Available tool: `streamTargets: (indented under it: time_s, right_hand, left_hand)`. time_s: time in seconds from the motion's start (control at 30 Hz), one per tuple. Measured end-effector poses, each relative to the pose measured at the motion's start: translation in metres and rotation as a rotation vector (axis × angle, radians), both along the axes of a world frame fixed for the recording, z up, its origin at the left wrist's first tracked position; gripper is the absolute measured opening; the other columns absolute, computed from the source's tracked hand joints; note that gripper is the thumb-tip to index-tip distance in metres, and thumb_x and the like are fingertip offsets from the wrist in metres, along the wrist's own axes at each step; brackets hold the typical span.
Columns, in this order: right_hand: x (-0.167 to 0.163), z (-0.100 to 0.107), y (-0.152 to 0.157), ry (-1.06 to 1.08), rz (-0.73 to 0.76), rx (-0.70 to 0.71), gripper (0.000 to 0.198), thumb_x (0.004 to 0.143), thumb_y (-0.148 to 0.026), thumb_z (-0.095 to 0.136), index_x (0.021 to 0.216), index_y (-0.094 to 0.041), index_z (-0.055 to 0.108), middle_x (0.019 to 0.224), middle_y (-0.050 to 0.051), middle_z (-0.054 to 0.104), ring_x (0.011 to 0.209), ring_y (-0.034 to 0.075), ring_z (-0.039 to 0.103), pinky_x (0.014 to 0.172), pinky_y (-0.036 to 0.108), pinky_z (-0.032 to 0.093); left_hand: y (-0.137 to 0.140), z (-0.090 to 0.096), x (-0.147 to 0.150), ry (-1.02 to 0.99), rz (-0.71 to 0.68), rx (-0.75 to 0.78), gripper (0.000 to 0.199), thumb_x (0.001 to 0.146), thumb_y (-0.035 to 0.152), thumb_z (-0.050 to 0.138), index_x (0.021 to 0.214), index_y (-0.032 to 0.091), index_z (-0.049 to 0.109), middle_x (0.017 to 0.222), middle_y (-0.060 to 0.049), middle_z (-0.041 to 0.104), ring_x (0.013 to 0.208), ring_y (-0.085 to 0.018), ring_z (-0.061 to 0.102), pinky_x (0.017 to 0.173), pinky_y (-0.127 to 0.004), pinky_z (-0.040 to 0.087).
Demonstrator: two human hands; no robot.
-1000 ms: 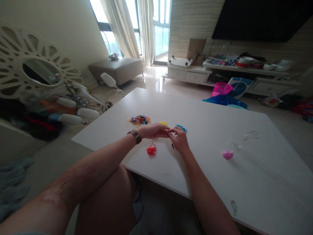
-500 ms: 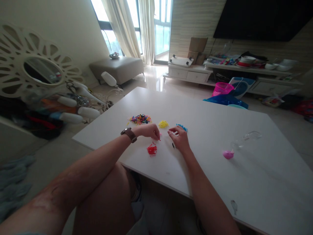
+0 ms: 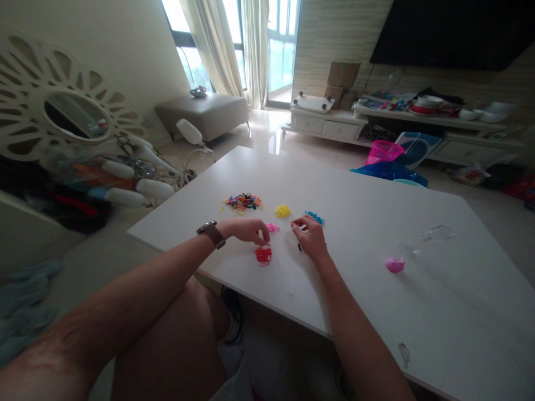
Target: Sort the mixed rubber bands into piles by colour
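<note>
My left hand (image 3: 253,230), with a brown-strapped watch (image 3: 212,233) on its wrist, reaches down to the red pile of small rubber bands (image 3: 263,255). Its fingertips hang slightly apart over the pile's upper edge. A pink pile (image 3: 272,228) lies just beyond those fingers. My right hand (image 3: 310,236) is held low over the table, thumb and fingers curled together; what they pinch, if anything, is too small to make out. A few black pieces (image 3: 300,247) lie beside it, partly hidden. Past its knuckles is a blue pile (image 3: 315,217).
On the white table (image 3: 355,223), a mixed-colour pile (image 3: 243,202) and a yellow pile (image 3: 283,211) lie farther back. A pink balloon-like object (image 3: 395,265) and a clear plastic piece (image 3: 437,232) are to the right. A floor lamp (image 3: 154,188) stands by the left edge.
My left hand has moved down and toward me, from beside the pink pile to the red one. The red piece at its fingertips no longer shows there. My right hand's fingers have drawn closer together.
</note>
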State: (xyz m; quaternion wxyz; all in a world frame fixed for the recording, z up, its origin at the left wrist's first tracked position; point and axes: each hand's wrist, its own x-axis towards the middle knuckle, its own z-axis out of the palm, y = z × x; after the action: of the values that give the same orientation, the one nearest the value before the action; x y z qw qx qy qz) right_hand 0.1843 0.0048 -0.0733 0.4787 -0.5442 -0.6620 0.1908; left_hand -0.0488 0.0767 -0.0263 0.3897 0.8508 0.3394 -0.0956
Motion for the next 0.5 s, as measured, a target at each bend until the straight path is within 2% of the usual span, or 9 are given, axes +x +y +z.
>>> streamTargets:
  time_s: [0.17, 0.33, 0.5]
  right_hand:
    - [0.0005, -0.0023, 0.0005, -0.030, 0.006, 0.003, 0.014, 0.087, -0.026, 0.059, 0.077, -0.020, 0.068, 0.080, 0.004, 0.062, 0.077, 0.019, 0.061, 0.065, 0.031, 0.049]
    - [0.0004, -0.0027, 0.0001, -0.042, 0.004, 0.004, 0.015, 0.086, -0.026, 0.059, 0.077, -0.019, 0.067, 0.080, 0.004, 0.062, 0.076, 0.018, 0.060, 0.064, 0.030, 0.049]
    - [0.0008, -0.0049, 0.0012, -0.060, 0.015, -0.002, 0.014, 0.086, -0.025, 0.059, 0.077, -0.020, 0.067, 0.080, 0.004, 0.062, 0.077, 0.018, 0.060, 0.065, 0.030, 0.049]
  left_hand:
    - [-0.0009, -0.0057, 0.0012, 0.022, -0.028, -0.034, 0.036, 0.079, 0.030, 0.068, 0.111, 0.017, 0.076, 0.087, -0.006, 0.076, 0.076, -0.016, 0.067, 0.067, -0.021, 0.046]
    - [0.0018, -0.0073, -0.0017, 0.002, -0.017, -0.040, 0.031, 0.081, 0.029, 0.064, 0.106, 0.017, 0.078, 0.074, -0.004, 0.072, 0.066, -0.015, 0.063, 0.061, -0.021, 0.044]
    - [0.0012, -0.0078, -0.0048, 0.029, 0.008, -0.065, 0.030, 0.079, 0.030, 0.063, 0.102, 0.019, 0.079, 0.074, -0.002, 0.071, 0.061, -0.013, 0.060, 0.055, -0.020, 0.040]
